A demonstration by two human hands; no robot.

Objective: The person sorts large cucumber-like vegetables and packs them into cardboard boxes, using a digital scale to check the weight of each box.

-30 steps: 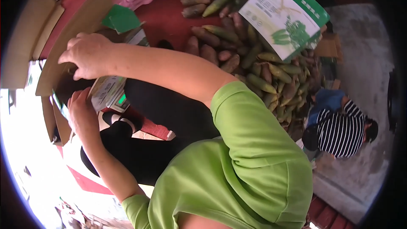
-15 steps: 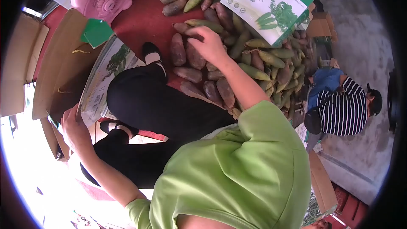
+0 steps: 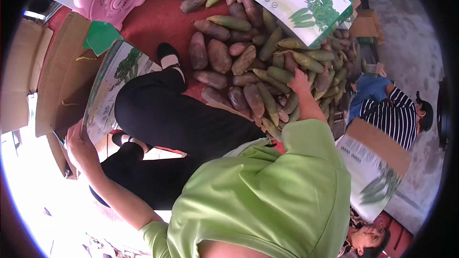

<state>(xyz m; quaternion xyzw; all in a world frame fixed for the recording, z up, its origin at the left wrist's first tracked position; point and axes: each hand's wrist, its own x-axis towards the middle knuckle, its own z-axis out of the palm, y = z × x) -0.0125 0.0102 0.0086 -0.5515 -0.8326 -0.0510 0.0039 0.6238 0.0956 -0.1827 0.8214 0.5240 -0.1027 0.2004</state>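
My right hand reaches into the heap of radishes, its fingers closed on the end of a green radish. Around it lie more long green radishes and several dull purple-red radishes. At the left, my left hand grips the edge of an open cardboard box, which has a printed white side with green leaves. The box leans beside my knee, its brown flaps spread; its inside is mostly hidden from me.
A pink bird-shaped fan stands at the far left on the red floor covering. A closed printed carton rests on the heap. At right, a person in a striped shirt bends over, and another person is near a printed box.
My right hand has moved right, from the purple-red radishes to a green one. The left hand stays on the box edge. A printed box has come into view at the lower right.
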